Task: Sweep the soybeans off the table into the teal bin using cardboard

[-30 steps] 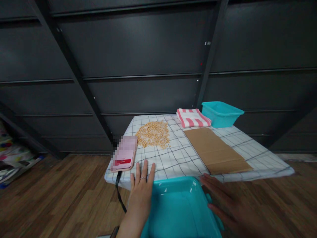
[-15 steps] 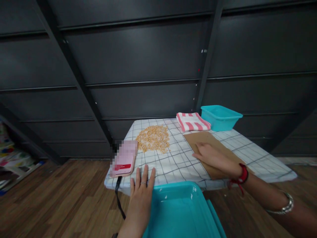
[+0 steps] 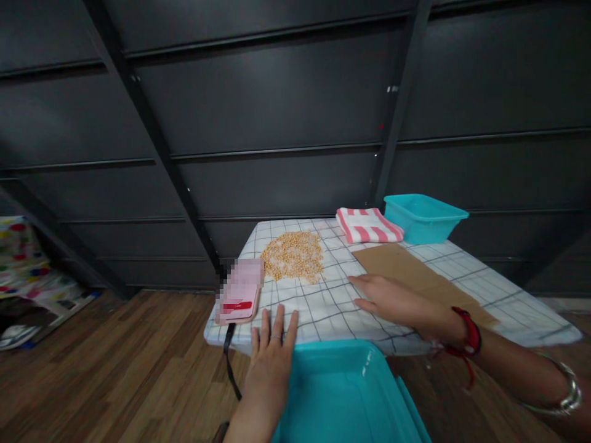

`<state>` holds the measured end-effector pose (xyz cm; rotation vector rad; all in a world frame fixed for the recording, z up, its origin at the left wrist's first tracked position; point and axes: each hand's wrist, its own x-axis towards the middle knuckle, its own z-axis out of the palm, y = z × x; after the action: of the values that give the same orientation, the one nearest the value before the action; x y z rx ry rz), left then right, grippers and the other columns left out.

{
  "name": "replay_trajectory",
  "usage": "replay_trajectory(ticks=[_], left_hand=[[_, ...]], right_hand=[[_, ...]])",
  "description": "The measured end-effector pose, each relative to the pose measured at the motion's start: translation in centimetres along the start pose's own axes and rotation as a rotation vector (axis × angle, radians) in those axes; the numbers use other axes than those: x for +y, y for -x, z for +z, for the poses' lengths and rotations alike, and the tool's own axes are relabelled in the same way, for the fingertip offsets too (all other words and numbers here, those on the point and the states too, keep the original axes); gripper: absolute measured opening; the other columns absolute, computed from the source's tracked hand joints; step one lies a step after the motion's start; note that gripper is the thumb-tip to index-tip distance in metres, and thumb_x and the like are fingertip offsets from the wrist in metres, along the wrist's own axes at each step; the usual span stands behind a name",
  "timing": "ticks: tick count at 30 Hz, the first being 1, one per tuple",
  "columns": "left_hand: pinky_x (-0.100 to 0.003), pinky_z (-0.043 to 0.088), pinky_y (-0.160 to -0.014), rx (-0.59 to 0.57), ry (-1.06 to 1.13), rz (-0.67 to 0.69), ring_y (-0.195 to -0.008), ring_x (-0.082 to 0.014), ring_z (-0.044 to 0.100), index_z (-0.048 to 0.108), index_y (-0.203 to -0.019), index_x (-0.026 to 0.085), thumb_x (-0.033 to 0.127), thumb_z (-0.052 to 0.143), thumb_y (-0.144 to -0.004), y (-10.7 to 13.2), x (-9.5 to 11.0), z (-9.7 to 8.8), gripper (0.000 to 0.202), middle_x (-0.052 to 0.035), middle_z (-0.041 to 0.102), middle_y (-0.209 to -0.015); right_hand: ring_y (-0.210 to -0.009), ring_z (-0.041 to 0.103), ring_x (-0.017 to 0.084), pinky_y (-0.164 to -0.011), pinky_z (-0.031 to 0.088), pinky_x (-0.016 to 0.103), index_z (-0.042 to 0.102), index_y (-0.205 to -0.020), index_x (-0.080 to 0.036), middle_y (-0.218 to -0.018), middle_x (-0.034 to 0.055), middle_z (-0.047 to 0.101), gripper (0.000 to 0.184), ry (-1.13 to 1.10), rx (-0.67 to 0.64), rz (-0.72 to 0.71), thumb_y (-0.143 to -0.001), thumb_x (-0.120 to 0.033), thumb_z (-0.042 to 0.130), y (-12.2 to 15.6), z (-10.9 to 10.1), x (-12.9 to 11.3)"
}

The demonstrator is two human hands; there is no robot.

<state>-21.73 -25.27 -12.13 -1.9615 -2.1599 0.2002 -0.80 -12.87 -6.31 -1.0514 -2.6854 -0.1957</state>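
Observation:
My left hand (image 3: pixel 273 351) lies with fingers spread on the near edge of the checked tablecloth (image 3: pixel 323 307), beside the rim of a teal tray (image 3: pixel 337 351). Nothing is in it. My right hand (image 3: pixel 388 298) is stretched out low over the cloth, fingers extended, at the left side of a flat piece of brown cardboard (image 3: pixel 415 271); whether it touches the cloth I cannot tell. Beyond my hands, a patch of yellow beans mixed with small whitish grains (image 3: pixel 293 255) is spread on the cloth. A phone in a pink case (image 3: pixel 242 289) lies left of the beans.
At the back right stand a folded pink-and-white striped towel (image 3: pixel 369 226) and a teal basin (image 3: pixel 425 218). A dark panelled wall (image 3: pixel 277 104) rises behind the table. A black strap (image 3: pixel 228 363) hangs from the phone. Wooden floor (image 3: pixel 161 363) surrounds the table.
My right hand has moved off the cardboard toward the near left, onto or over the cloth. My left hand stays at the table edge. The whole view has shifted slightly.

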Motion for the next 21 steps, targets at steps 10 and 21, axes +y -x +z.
replay_trajectory(ticks=[10, 21], left_hand=[[-0.051, 0.032, -0.099, -0.014, 0.029, 0.044, -0.13, -0.0296, 0.018, 0.014, -0.135, 0.03, -0.006, 0.029, -0.073, 0.2, -0.5, 0.1, 0.073, -0.0078, 0.023, -0.144], [-0.057, 0.028, -0.1, 0.144, 0.086, 0.019, -0.13, -0.0336, 0.02, 0.025, -0.135, 0.029, 0.018, 0.062, -0.07, -0.1, -1.7, 1.0, 0.075, -0.0113, 0.026, -0.143]], right_hand=[[-0.13, 0.024, 0.029, -0.103, 0.025, 0.051, 0.032, -0.135, -0.016, -0.14, 0.0146, 0.032, 0.061, -0.135, -0.299, -0.314, -0.084, -0.046, 0.047, 0.8, 2.6, -3.9], [-0.127, 0.029, 0.03, -0.101, 0.031, 0.047, 0.04, -0.131, -0.015, -0.138, 0.0167, 0.033, 0.057, -0.064, -0.203, -0.359, -0.081, -0.037, 0.055, 1.2, 3.5, -4.0]])
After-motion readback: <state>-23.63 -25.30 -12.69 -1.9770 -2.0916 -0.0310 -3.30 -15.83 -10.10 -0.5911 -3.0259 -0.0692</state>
